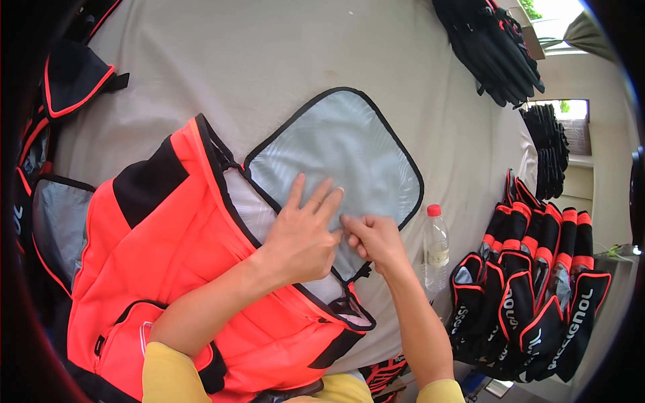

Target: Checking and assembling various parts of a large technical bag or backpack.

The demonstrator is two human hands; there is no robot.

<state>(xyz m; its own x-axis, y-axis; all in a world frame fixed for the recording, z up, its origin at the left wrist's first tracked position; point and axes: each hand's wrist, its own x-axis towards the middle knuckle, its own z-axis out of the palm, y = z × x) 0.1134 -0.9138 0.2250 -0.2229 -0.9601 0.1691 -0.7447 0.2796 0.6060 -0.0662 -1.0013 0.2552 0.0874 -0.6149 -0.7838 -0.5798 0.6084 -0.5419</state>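
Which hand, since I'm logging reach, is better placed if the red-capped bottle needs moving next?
Probably the right hand: it is nearer the bottle; the left hand is farther left, over the grey flap.

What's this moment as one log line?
left hand: spread on grey flap; right hand: curled over flap; orange-red bag: open; bottle: right of flap

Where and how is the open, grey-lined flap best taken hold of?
Probably by its black-bound right corner, pinched from the right: the flap lies spread on the cloth-covered surface, that corner points away from the orange bag, and neither hand covers it.
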